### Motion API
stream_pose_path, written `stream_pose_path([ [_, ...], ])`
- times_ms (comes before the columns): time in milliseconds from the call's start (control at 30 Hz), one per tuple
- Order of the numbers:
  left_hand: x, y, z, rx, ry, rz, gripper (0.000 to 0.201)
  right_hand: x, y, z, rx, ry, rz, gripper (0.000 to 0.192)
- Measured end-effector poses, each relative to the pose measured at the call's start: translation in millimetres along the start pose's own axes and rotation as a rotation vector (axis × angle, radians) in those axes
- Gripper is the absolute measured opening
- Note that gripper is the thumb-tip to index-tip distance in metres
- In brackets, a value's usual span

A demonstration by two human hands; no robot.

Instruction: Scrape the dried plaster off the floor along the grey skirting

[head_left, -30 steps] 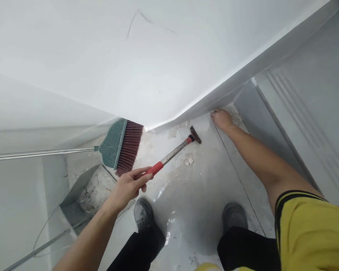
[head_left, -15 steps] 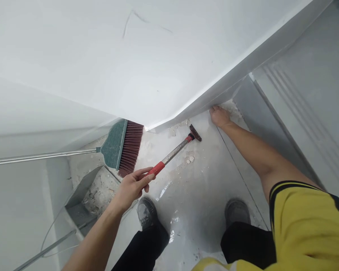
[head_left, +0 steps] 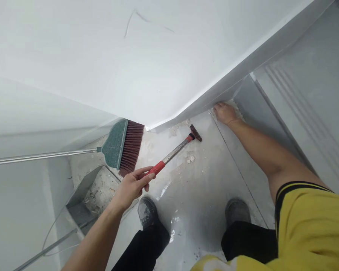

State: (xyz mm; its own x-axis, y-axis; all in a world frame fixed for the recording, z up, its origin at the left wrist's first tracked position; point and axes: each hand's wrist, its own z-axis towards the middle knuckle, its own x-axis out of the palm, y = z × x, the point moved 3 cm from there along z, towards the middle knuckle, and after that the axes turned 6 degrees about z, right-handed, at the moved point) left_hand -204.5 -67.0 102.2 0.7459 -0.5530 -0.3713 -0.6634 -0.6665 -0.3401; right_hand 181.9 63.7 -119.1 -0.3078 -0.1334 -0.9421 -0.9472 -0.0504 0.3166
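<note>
My left hand (head_left: 133,187) is closed around the red grip of a scraper (head_left: 175,151), which has a metal shaft. The scraper's dark, rusty-looking head points away from me, low over the floor or on it. At the foot of the wall, my right hand (head_left: 225,113) reaches down by the inner corner, close to a floor joint. Its fingers are curled down at some crumbly debris (head_left: 237,109); what they hold, if anything, is hidden. Several pale chips (head_left: 191,159) lie on the floor tiles (head_left: 197,188) between my hands.
A green broom (head_left: 114,145) with dark red bristles leans at the left, above a metal dustpan (head_left: 81,210) with rubble in it. The white wall (head_left: 147,67) runs across the front. A grey step (head_left: 271,116) borders the right. My shoes (head_left: 148,210) stand on the tiles.
My right hand has shifted a little to the right along the wall's foot, toward the corner. My left hand and the scraper have stayed nearly still.
</note>
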Motion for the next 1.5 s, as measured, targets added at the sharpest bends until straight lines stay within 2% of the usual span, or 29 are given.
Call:
stream_pose_path([
  [100,0.9,-1,-2,0.010,0.006,-0.016,0.056,-2,0,2,-0.037,-0.005,0.033,0.034],
  [200,0.5,-4,-6,0.025,0.009,-0.098,0.054,-6,19,-6,-0.093,0.024,0.074,0.032],
  [300,1.7,-8,-12,0.037,0.014,-0.146,0.053,-15,72,-30,-0.239,-0.030,0.198,0.032],
  [367,6.6,-14,-12,0.047,0.010,-0.137,0.052,-21,118,-52,-0.471,-0.069,0.317,0.041],
  [433,16.2,-21,-6,0.070,-0.008,-0.133,0.053,-20,153,-69,-0.653,-0.040,0.353,0.047],
  [500,28.2,-28,5,0.109,-0.020,-0.170,0.055,-12,166,-72,-0.655,0.026,0.322,0.037],
  [567,38.2,-32,19,0.143,0.015,-0.233,0.058,0,162,-65,-0.560,0.092,0.271,0.025],
  [633,39.1,-29,28,0.140,0.069,-0.257,0.059,11,159,-55,-0.485,0.127,0.240,0.022],
  [700,26.3,-17,28,0.090,0.080,-0.235,0.060,21,173,-47,-0.477,0.137,0.248,0.024],
  [733,15.1,-8,23,0.050,0.061,-0.221,0.060,25,190,-45,-0.493,0.146,0.262,0.024],
  [833,-27.2,19,-6,-0.081,-0.035,-0.214,0.062,35,262,-41,-0.621,0.220,0.316,0.023],
  [900,-50.6,28,-32,-0.150,-0.085,-0.209,0.061,36,310,-42,-0.715,0.296,0.358,0.024],
  [967,-62.9,28,-55,-0.181,-0.132,-0.157,0.060,29,335,-46,-0.759,0.320,0.403,0.024],
  [1033,-60.8,19,-65,-0.154,-0.141,-0.080,0.060,17,329,-52,-0.717,0.249,0.427,0.023],
  [1100,-45.7,5,-56,-0.061,-0.085,-0.030,0.059,6,294,-57,-0.614,0.131,0.405,0.023],
  [1233,-6.7,-27,-1,0.146,0.086,-0.082,0.058,4,204,-56,-0.406,0.090,0.252,0.024],
  [1300,-2.0,-34,21,0.159,0.108,-0.107,0.060,9,186,-48,-0.334,0.092,0.207,0.024],
  [1333,-5.8,-32,27,0.146,0.103,-0.107,0.060,13,189,-43,-0.319,0.091,0.205,0.024],
  [1400,-24.8,-19,25,0.097,0.070,-0.089,0.058,25,218,-36,-0.337,0.102,0.241,0.024],
  [1500,-67.1,16,-4,-0.024,-0.029,-0.067,0.056,43,298,-32,-0.488,0.172,0.342,0.022],
])
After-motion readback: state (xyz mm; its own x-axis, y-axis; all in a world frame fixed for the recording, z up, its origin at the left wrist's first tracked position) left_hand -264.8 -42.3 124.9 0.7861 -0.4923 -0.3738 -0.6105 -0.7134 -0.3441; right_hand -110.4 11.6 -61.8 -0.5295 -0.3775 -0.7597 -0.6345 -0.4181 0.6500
